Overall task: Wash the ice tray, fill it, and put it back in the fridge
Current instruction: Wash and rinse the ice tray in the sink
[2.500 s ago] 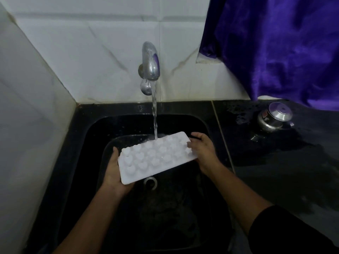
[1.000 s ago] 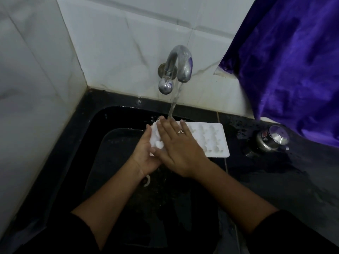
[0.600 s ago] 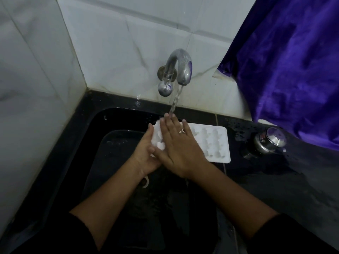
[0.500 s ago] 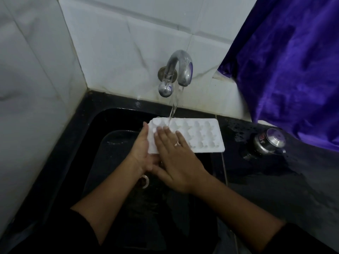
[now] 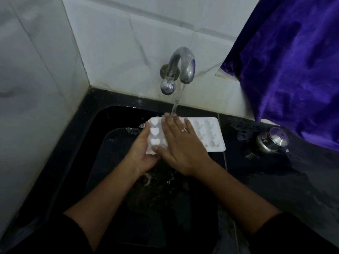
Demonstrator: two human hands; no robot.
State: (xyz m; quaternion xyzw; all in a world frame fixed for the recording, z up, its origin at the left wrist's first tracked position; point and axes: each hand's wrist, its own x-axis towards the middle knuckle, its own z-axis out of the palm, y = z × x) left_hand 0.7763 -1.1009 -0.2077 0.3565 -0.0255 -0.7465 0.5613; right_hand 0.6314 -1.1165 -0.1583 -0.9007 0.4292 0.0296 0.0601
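Ice tray: the white ice tray is between my two hands, held roughly level over the black sink, with its heart-shaped moulds facing up.
Left hand: my left hand grips the tray's left end, the palm under it and the thumb curled up along its outer edge.
Right hand: my right hand lies flat on top of the tray, fingers straight and slightly apart, pressing on the moulds. It covers the middle, so moulds show on either side of it.
Ring: a ring sits on one finger of my right hand.
Water: a stream of water falls from the tap onto my right fingertips at the tray's far edge.
Tap: a curved metal tap fixed in the white tiled wall, straight beyond my right hand.
Right of my right hand: the tray's free end reaches over the sink's edge towards the dark, wet counter. Further right, a small steel pot with a lid stands on that counter, well apart from the tray.
Beyond the pot: a purple curtain hangs down to the counter.
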